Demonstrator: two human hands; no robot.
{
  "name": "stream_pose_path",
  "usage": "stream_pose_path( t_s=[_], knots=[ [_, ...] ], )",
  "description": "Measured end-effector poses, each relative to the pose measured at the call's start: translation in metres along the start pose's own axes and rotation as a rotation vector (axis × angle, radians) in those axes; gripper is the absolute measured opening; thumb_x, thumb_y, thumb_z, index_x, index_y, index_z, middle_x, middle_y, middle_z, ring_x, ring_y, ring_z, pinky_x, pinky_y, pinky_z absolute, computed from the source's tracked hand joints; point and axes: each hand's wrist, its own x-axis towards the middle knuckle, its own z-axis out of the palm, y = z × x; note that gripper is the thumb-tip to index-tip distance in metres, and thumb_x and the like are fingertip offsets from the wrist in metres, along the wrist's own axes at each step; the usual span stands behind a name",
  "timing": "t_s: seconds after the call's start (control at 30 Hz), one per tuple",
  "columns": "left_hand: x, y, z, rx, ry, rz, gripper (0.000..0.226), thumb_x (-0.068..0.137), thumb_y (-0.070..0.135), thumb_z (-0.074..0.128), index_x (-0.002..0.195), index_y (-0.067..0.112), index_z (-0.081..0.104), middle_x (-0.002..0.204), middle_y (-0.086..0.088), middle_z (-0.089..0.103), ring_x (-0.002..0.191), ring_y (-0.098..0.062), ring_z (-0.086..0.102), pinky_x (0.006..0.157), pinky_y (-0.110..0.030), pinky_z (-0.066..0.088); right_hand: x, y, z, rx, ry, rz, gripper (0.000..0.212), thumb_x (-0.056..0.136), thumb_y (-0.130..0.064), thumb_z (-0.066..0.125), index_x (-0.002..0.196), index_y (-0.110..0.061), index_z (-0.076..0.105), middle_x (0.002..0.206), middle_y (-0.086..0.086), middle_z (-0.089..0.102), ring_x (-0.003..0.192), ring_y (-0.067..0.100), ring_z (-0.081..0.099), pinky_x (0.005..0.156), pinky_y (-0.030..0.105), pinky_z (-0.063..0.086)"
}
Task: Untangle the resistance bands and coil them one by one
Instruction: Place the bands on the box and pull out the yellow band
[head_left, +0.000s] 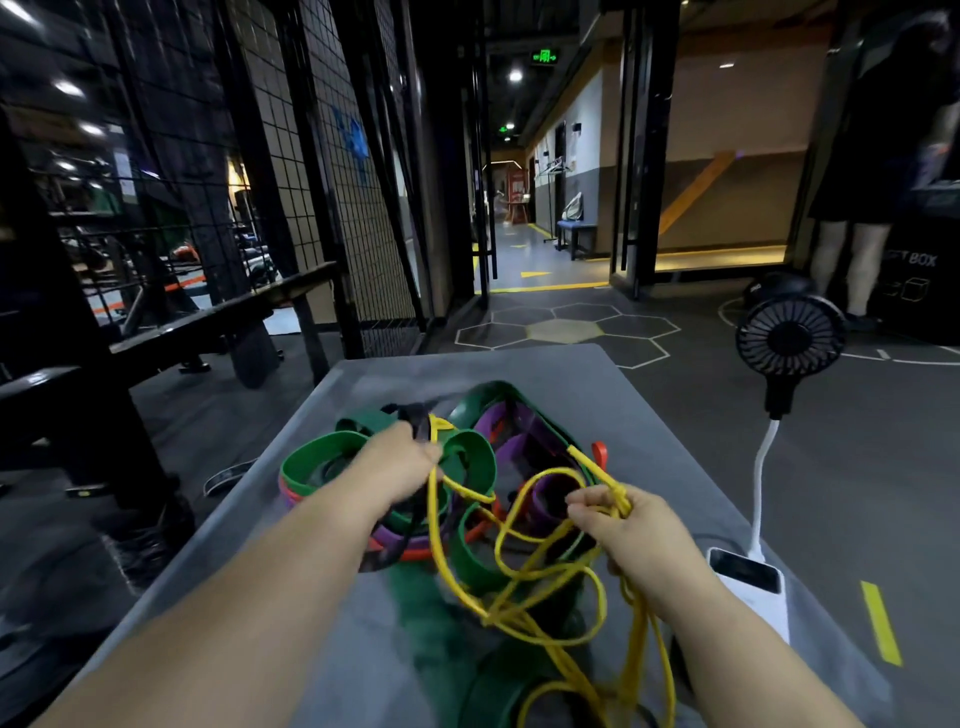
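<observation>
A tangled heap of resistance bands lies on a grey table (582, 374): wide green bands (470, 449), purple bands (511, 447), a thin red band (599, 452), a black band (415, 415) and a thin yellow band (545, 582) looping through them. My left hand (400, 457) is raised over the heap and grips strands of the yellow and black bands. My right hand (623, 525) is to the right and nearer me, holding a bunch of yellow strands that hang down in loops.
A black fan (789, 343) on a white stalk and a white power bank (748, 582) stand at the table's right edge. A black bench and wire-mesh rack (218, 322) are to the left. A person (862, 249) stands far right beside a black box.
</observation>
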Motion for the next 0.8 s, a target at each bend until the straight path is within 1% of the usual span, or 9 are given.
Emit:
stream_pose_path(
  t_s=[0.1, 0.17, 0.23, 0.27, 0.33, 0.4, 0.5, 0.7, 0.8],
  knots=[
    [-0.004, -0.018, 0.02, 0.233, 0.011, -0.064, 0.047, 0.088, 0.034, 0.062, 0.12, 0.004, 0.046, 0.123, -0.019, 0.056, 0.111, -0.036, 0.054, 0.089, -0.038, 0.044, 0.001, 0.0, -0.003, -0.008, 0.029, 0.017, 0.012, 0.092, -0.022, 0.065, 0.084, -0.027, 0.073, 0.05, -0.006, 0.051, 0.049, 0.017, 0.046, 0.048, 0.025, 0.041],
    [-0.012, -0.022, 0.032, 0.26, 0.088, -0.069, 0.087, 0.083, 0.039, 0.07, 0.147, 0.007, 0.02, 0.152, -0.017, 0.026, 0.138, -0.036, 0.029, 0.11, -0.042, 0.029, 0.002, 0.001, -0.004, -0.034, 0.041, 0.022, 0.016, 0.094, -0.022, 0.062, 0.084, -0.029, 0.073, 0.046, -0.008, 0.049, 0.049, 0.018, 0.045, 0.048, 0.027, 0.041],
    [-0.027, -0.02, 0.045, 0.317, 0.15, 0.048, 0.101, 0.079, 0.042, 0.074, 0.152, 0.02, 0.007, 0.158, -0.006, 0.006, 0.145, -0.031, 0.01, 0.117, -0.042, 0.016, 0.002, 0.002, -0.004, -0.067, 0.051, 0.019, 0.018, 0.095, -0.023, 0.06, 0.084, -0.029, 0.073, 0.041, -0.011, 0.047, 0.047, 0.016, 0.045, 0.047, 0.025, 0.04],
    [-0.034, -0.018, 0.052, 0.353, 0.183, 0.158, 0.093, 0.079, 0.041, 0.073, 0.15, 0.026, 0.014, 0.157, -0.001, 0.006, 0.144, -0.028, 0.009, 0.117, -0.041, 0.015, 0.002, 0.001, -0.005, -0.072, 0.051, 0.017, 0.019, 0.096, -0.023, 0.059, 0.084, -0.029, 0.072, 0.04, -0.011, 0.046, 0.045, 0.015, 0.045, 0.045, 0.023, 0.039],
    [-0.044, -0.019, 0.065, 0.362, 0.185, 0.425, 0.058, 0.082, 0.036, 0.07, 0.134, 0.034, 0.043, 0.148, 0.005, 0.027, 0.136, -0.022, 0.022, 0.114, -0.036, 0.022, 0.002, -0.001, -0.006, -0.067, 0.047, 0.016, 0.019, 0.096, -0.022, 0.058, 0.086, -0.028, 0.072, 0.041, -0.008, 0.046, 0.041, 0.014, 0.044, 0.038, 0.019, 0.036],
    [-0.054, -0.019, 0.076, 0.299, 0.018, 0.631, 0.029, 0.085, 0.031, 0.065, 0.114, 0.03, 0.064, 0.125, 0.006, 0.055, 0.12, -0.018, 0.041, 0.105, -0.031, 0.033, 0.001, -0.003, -0.008, -0.079, 0.04, 0.0, 0.019, 0.097, -0.021, 0.057, 0.087, -0.027, 0.073, 0.047, -0.004, 0.048, 0.041, 0.013, 0.045, 0.037, 0.019, 0.036],
    [-0.065, -0.027, 0.089, 0.414, -0.212, 0.71, 0.03, 0.088, 0.039, 0.057, 0.114, 0.028, 0.066, 0.115, 0.002, 0.065, 0.114, -0.02, 0.051, 0.094, -0.027, 0.037, -0.002, -0.005, -0.012, -0.097, 0.025, -0.007, 0.021, 0.097, -0.02, 0.056, 0.086, -0.026, 0.073, 0.06, 0.002, 0.055, 0.045, 0.014, 0.046, 0.042, 0.024, 0.041],
    [-0.064, -0.055, 0.095, 0.418, -0.22, 0.764, 0.027, 0.093, 0.04, 0.055, 0.117, 0.031, 0.063, 0.114, 0.008, 0.064, 0.11, -0.017, 0.048, 0.099, -0.031, 0.035, -0.009, -0.004, -0.023, -0.109, 0.028, -0.014, 0.022, 0.096, -0.021, 0.057, 0.082, -0.028, 0.073, 0.062, 0.001, 0.056, 0.048, 0.015, 0.046, 0.045, 0.026, 0.043],
    [-0.063, -0.059, 0.089, 0.264, -0.186, 0.767, 0.044, 0.086, 0.053, 0.044, 0.11, 0.026, 0.068, 0.104, 0.004, 0.067, 0.102, -0.018, 0.054, 0.091, -0.029, 0.038, -0.011, -0.001, -0.027, -0.099, 0.053, -0.012, 0.023, 0.096, -0.019, 0.058, 0.081, -0.026, 0.074, 0.061, 0.0, 0.054, 0.05, 0.015, 0.047, 0.046, 0.028, 0.042]
  ],
)
